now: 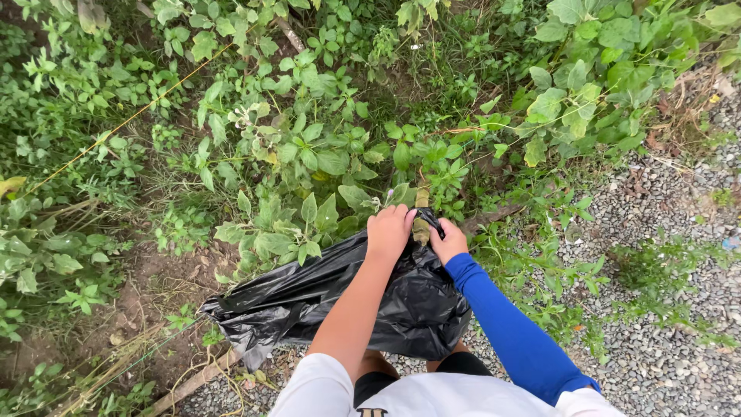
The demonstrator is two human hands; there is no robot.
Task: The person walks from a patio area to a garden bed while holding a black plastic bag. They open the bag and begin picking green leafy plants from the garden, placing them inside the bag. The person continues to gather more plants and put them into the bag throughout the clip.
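Seen from a head-worn camera looking down, a person stands at the edge of a gravel path [664,324] beside a bank of leafy green weeds [309,147]. Both hands meet at the top of a black plastic bag [417,305], which hangs in front of the person's body, bulging at the lower right and trailing a crumpled flap to the left over bare soil [154,286]. The left hand [388,229], on a bare arm, has its fingers curled closed over the bag's upper edge. The right hand [448,241], on an arm in a blue sleeve [517,332], has its fingers closed around the bag's twisted neck. A thin yellow cord [131,117] runs diagonally through the plants at upper left.
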